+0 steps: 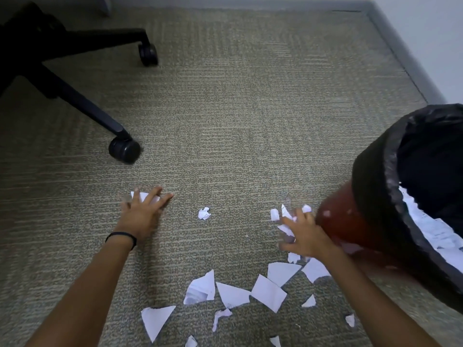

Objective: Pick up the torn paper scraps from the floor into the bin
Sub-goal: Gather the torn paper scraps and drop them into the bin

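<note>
Carpet [238, 121] littered with scraps [268, 293] beside bin [375, 196] — light, limp; pinch edges. Left hand [142, 211] spread flat on scrap, right hand [304, 235] clutching several.

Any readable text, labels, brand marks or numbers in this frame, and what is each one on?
None can be read.
Paper in the bin: the sheets inside show faint grey print lines, too blurred to read.
Scraps on the carpet: the piece with faint marks is illegible; the others look blank.
Chair base and the wristband: no label visible.
</note>
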Motion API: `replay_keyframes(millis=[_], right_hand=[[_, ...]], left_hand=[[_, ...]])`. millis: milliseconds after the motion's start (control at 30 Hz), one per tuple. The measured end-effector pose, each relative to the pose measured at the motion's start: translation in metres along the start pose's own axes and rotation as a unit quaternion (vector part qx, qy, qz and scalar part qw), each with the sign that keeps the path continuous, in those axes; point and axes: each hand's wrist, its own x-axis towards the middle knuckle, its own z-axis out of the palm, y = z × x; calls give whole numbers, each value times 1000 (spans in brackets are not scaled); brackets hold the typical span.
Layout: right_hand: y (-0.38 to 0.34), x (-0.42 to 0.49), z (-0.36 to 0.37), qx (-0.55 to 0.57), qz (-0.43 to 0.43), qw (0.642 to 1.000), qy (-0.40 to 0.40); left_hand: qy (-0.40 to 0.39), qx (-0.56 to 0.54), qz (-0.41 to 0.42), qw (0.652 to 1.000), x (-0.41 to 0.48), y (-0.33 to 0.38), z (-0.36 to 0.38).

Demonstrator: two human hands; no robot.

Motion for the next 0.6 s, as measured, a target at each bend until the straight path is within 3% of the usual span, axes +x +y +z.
replay_keyframes(millis=[167,300,400,600], right_hand=[[1,-35,25,70,34,995,-57],[-11,-54,37,127,5,991,-31],[-29,-65,49,160,-3,986,-35],[-65,-79,55,106,-81,990,-54]], left_hand=[[110,-94,-54,988,-2,19,2],[175,-231,-87,953,-13,39,6],[176,-337,-76,922,-24,83,1],[55,-178,84,979,-19,154,6]])
